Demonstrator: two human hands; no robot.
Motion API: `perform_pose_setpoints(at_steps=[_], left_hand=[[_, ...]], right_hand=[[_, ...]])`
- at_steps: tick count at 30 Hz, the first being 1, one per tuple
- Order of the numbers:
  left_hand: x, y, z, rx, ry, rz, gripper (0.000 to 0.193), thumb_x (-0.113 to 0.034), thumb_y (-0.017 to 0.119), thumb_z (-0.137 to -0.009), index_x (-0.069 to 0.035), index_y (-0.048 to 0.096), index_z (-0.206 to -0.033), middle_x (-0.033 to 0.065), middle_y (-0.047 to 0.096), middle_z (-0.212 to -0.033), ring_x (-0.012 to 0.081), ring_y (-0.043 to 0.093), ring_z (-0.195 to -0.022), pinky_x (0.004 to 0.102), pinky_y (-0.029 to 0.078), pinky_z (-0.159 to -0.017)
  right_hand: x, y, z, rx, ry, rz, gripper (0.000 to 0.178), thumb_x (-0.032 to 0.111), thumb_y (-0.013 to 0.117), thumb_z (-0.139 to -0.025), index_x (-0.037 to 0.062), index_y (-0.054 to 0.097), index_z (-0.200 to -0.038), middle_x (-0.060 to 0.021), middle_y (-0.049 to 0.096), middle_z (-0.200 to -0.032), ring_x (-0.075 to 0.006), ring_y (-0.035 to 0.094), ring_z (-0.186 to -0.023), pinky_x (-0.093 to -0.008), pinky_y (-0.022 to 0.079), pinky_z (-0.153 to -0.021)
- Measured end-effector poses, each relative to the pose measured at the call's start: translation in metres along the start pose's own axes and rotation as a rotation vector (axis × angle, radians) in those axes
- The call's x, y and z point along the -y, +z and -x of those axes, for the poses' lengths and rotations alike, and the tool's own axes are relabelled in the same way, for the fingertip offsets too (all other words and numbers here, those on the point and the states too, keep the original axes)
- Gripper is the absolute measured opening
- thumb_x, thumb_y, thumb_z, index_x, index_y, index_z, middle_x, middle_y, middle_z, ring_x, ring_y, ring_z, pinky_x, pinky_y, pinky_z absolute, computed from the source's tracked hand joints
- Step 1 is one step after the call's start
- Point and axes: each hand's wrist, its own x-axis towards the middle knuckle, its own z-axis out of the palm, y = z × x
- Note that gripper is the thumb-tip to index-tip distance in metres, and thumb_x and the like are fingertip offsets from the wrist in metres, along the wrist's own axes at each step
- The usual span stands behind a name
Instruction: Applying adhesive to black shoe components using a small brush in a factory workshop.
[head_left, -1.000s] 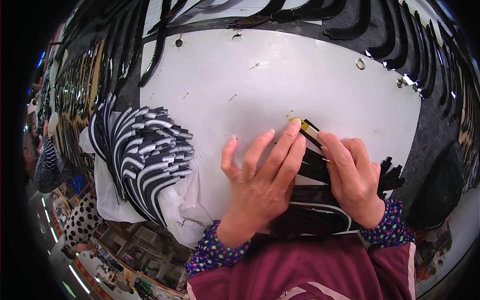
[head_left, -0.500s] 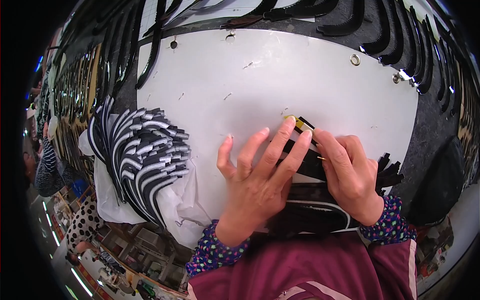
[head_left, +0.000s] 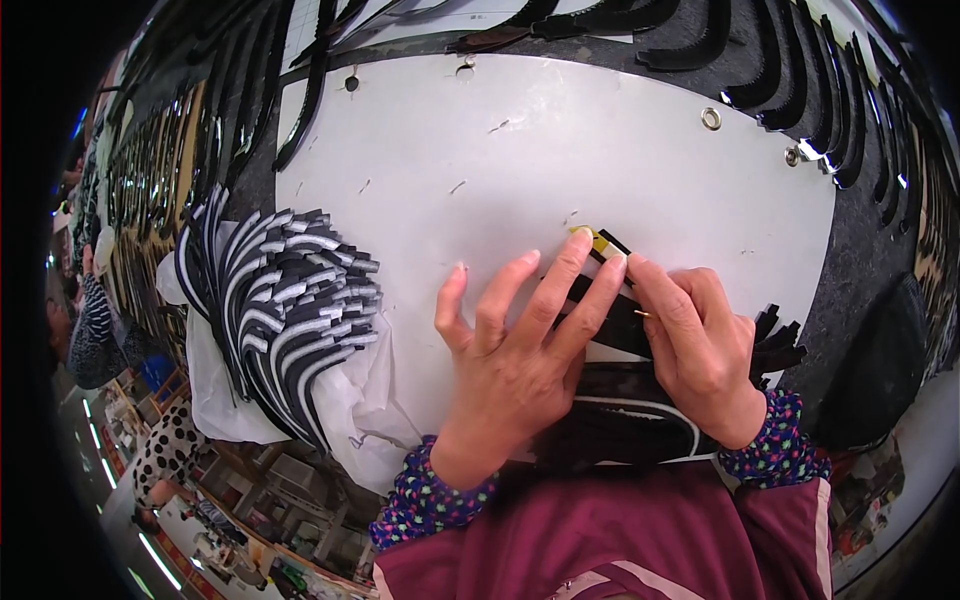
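My left hand (head_left: pixel 525 375) lies spread over a white board. Its index and middle fingertips press on a narrow black piece with a yellow patch (head_left: pixel 600 242) and a whitish end. Beside it, my right hand (head_left: pixel 700 355) is closed, its index fingertip against the whitish end. A thin golden tip (head_left: pixel 643 314) pokes out by the right hand's fingers; what it belongs to is hidden. Under and between both hands runs a wide black strip (head_left: pixel 622 325). Closer to my body lies a dark bundle of strips (head_left: pixel 615 425) with a pale curved edge.
At the left, a fanned pile of black and white curved strips (head_left: pixel 300 290) rests on white plastic wrapping (head_left: pixel 370 400). Black curved strips (head_left: pixel 700 40) line the far edge beyond the white board (head_left: pixel 400 130). A dark rounded object (head_left: pixel 875 365) stands at the right. People are nearby at far left.
Both hands stay almost where they were, the fingertips still on the yellow-patched piece. Only a very slight shift of the view shows.
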Motion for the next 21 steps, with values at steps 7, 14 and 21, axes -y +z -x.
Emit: perform_pose_setpoints(at_steps=[7,14,21], left_hand=[[0.000,0.000,0.000,-0.024,0.001,0.019,0.047,-0.020,0.058,-0.094,-0.034,0.062,-0.140,-0.0095,0.053,-0.146,0.0159,0.044,-0.127,0.0520,0.023,-0.114],[0.001,0.003,0.000,-0.041,0.012,0.038,0.053,-0.018,0.063,-0.090,-0.034,0.060,-0.140,-0.0084,0.053,-0.147,0.0170,0.047,-0.125,0.0526,0.024,-0.114],[0.005,0.004,0.001,-0.075,0.013,0.091,0.064,-0.014,0.067,-0.081,-0.033,0.057,-0.142,-0.0075,0.051,-0.147,0.0180,0.046,-0.128,0.0539,0.023,-0.114]], right_hand=[[0.002,-0.003,-0.001,0.022,0.002,-0.001,0.044,-0.005,0.072,-0.079,-0.0014,0.069,-0.123,-0.0064,0.058,-0.085,-0.0125,0.061,-0.060,-0.0282,0.047,-0.045],[0.011,-0.029,-0.004,0.009,0.087,-0.056,0.057,-0.010,0.065,-0.086,-0.0007,0.054,-0.142,-0.0157,0.060,-0.104,-0.0261,0.065,-0.080,-0.0322,0.055,-0.062],[0.010,-0.069,-0.031,0.389,0.541,-0.961,0.035,-0.002,0.043,-0.105,-0.0039,0.050,-0.139,-0.0113,0.070,-0.107,-0.0088,0.059,-0.063,-0.0210,0.049,-0.059]])
